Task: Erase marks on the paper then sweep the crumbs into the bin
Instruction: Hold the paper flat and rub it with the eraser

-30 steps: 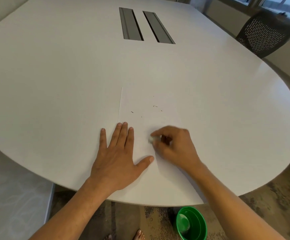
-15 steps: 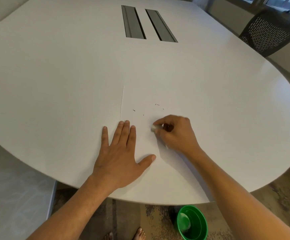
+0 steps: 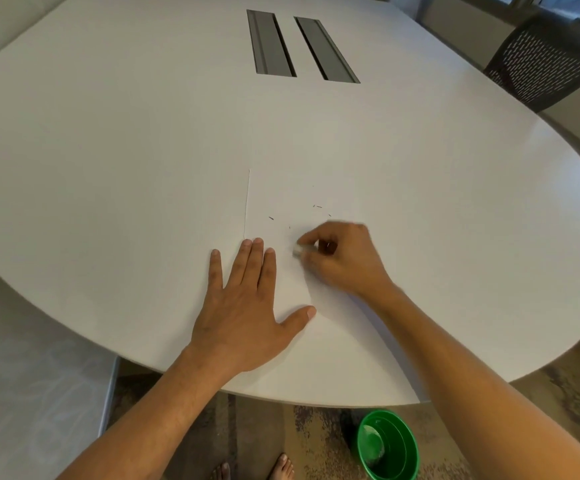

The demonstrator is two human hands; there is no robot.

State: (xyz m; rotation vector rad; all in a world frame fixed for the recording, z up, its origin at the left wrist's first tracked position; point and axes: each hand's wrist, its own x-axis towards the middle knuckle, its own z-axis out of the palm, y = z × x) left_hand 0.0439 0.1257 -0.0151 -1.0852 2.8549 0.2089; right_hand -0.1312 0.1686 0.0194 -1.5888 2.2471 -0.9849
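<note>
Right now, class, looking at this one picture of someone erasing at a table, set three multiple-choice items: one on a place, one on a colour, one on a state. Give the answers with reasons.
1. Where is the bin?
A. On the table
B. On the floor below the table's near edge
C. On the chair

2. What colour is the bin?
A. Green
B. Red
C. Blue

3. What is the left hand doing?
A. Gripping a pencil
B. Lifting the bin
C. Lying flat, spread on the paper

Answers:
1 B: it stands on the patterned floor near the bare feet, under the table rim.
2 A: its wall and inside are bright green.
3 C: palm down, its fingers extended, over the sheet's left edge, while the right hand pinches a small white eraser.
</note>
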